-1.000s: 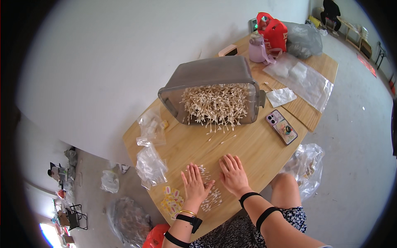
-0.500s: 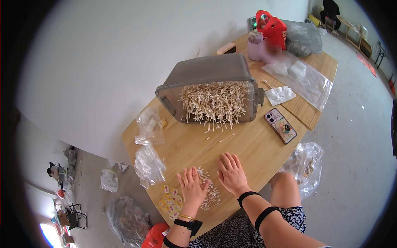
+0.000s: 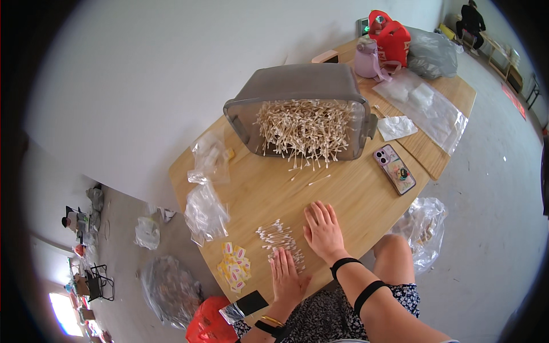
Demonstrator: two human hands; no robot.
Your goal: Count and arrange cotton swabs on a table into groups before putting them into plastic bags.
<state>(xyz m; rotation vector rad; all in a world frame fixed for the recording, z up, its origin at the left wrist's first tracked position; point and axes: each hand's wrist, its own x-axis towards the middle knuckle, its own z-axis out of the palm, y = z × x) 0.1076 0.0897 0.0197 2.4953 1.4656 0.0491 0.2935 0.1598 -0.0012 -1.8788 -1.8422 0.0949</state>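
Cotton swabs [image 3: 275, 233] lie in a loose, roughly lined-up patch on the wooden table [image 3: 251, 197]. My left hand [image 3: 287, 280] rests at the near end of that patch, fingers stretched and fingertips over some swabs. To the right of the patch, my right hand [image 3: 325, 233] lies palm down on the tabletop, its fingers extended and nothing in them. Small yellow-and-white packets or labels [image 3: 234, 267] form a heap left of the swabs. Beyond both hands, a grey plastic bin [image 3: 297, 80] lies on its side, with many swabs [image 3: 306, 128] heaped in its mouth.
Clear plastic bags [image 3: 206, 211] lie along the table's left side. At right are a phone [image 3: 394, 170], a white tissue [image 3: 397, 128] and a clear plastic sheet [image 3: 440, 117]. A purple bottle [image 3: 366, 60] and red bag [image 3: 392, 43] stand far back. A person [image 3: 472, 24] sits far off.
My left hand has drawn back toward me, uncovering the far part of the swab patch. My right hand has shifted slightly away. The whole view has tilted a little.
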